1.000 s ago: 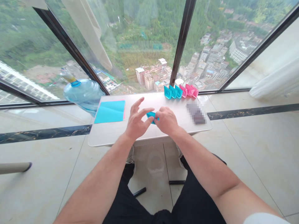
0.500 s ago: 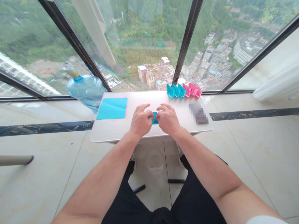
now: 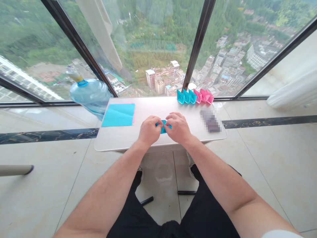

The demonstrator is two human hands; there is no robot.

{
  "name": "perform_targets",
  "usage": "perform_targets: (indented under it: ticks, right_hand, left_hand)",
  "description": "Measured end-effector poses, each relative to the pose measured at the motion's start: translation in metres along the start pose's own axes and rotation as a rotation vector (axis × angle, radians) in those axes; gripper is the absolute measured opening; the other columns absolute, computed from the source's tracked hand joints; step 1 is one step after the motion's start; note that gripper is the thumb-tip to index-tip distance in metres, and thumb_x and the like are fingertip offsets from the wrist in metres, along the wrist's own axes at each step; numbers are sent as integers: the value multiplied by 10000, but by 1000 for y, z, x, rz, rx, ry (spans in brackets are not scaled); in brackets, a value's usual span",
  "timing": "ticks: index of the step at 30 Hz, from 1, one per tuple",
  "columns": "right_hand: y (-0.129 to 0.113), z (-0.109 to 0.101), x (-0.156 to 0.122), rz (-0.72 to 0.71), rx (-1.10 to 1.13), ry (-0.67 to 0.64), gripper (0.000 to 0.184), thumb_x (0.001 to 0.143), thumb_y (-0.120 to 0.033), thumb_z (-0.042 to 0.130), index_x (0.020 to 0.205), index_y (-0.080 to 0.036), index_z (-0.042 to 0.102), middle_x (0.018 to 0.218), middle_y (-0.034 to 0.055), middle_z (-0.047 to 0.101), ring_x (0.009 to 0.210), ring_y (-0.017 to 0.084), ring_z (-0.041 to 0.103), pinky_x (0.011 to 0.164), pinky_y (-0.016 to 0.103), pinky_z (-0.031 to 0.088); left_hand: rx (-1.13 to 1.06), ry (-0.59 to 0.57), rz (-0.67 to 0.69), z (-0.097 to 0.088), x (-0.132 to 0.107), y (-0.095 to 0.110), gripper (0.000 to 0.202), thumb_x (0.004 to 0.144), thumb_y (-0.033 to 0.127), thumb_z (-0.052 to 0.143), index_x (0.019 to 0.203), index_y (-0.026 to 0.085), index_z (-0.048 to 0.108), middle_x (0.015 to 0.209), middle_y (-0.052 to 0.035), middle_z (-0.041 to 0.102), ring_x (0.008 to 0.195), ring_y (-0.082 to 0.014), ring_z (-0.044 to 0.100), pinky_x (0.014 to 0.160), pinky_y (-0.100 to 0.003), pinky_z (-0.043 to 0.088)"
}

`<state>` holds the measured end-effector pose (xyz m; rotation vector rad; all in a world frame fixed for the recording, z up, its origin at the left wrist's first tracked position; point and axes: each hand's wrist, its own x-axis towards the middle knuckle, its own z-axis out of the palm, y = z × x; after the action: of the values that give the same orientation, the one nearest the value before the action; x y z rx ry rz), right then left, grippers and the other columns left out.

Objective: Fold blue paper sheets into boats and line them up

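Note:
A small folded piece of blue paper [image 3: 163, 130] lies on the white table between my hands, partly covered by my fingers. My left hand [image 3: 150, 129] pinches its left side with thumb and forefinger. On the other side, my right hand [image 3: 178, 128] has its thumb and forefinger closed on the paper, the remaining fingers curled above. Behind them, along the table's far edge, stand blue folded paper shapes [image 3: 187, 97] and pink folded paper shapes [image 3: 203, 96] in a row. A stack of flat blue sheets [image 3: 118, 115] rests at the left, with pink paper showing beneath.
The white table [image 3: 119, 140] stands against tall windows. A blurred-out dark object [image 3: 211, 121] lies at its right end. Beyond the left end is a large blue water bottle [image 3: 91, 94]. My legs [image 3: 143, 211] are below the near edge.
My left fingers have curled in and lowered a little toward the paper. More blue shows beside both thumbs; the right hand has shifted only slightly.

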<state>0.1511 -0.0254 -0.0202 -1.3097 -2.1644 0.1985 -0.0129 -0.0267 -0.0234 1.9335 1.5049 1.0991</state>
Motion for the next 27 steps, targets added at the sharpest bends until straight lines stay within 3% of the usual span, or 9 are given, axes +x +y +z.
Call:
perform_targets:
  ticks: [3,5,8,10,12,16,19,27]
  right_hand:
    - [1,0,0,-23,21,11,207,845,-136,603,727,-220,752,984,60,750,1111,248,579,1036,397,423]
    - [2,2,0,-8,45,32,210,833,-124,599,708,-211,743,958,67,750,1080,246,593,1009,386,446]
    - [4,5,1,111,142,81,170,805,-129,621,703,-206,734,949,73,748,1038,241,620,963,366,484]
    - [6,6,3,214,236,94,143,779,-132,637,700,-213,725,939,57,748,999,227,647,953,356,494]
    - [7,6,5,296,319,83,123,755,-137,647,689,-218,712,923,39,748,954,211,670,943,349,500]
    - [6,7,8,360,421,33,73,734,-179,684,675,-219,702,925,27,756,920,197,685,895,324,508]
    - [4,9,9,329,492,5,115,775,-249,698,663,-222,704,912,22,766,908,191,688,860,305,505]
    - [-2,12,7,285,431,68,189,775,-176,652,590,-214,651,854,25,766,943,210,674,907,320,479]
  left_hand:
    - [-39,-16,-29,-1,-1,1,114,734,163,622,676,235,690,871,-52,718,916,-250,645,923,-383,474]
    - [-134,-38,-89,-5,0,5,110,721,184,656,794,231,722,907,-48,730,874,-234,653,879,-374,488]
    - [-490,-85,-266,-16,5,8,568,657,191,717,1218,244,645,1068,-60,733,823,-198,671,799,-355,522]
    - [-765,-148,-417,-22,9,7,676,624,187,726,1285,211,586,1044,-76,739,836,-203,690,804,-377,543]
    - [-907,-199,-508,-24,12,3,575,595,198,763,1156,154,645,980,-92,749,852,-217,704,844,-412,551]
    - [-870,-173,-502,-20,12,-1,431,554,306,891,910,125,729,903,-95,762,827,-218,704,851,-414,558]
    - [-804,-151,-512,-14,11,-1,403,558,382,905,836,134,752,832,-77,754,770,-202,688,780,-382,568]
    - [-833,-118,-580,-6,10,-1,467,533,513,906,733,137,713,740,-61,715,694,-173,658,697,-334,551]
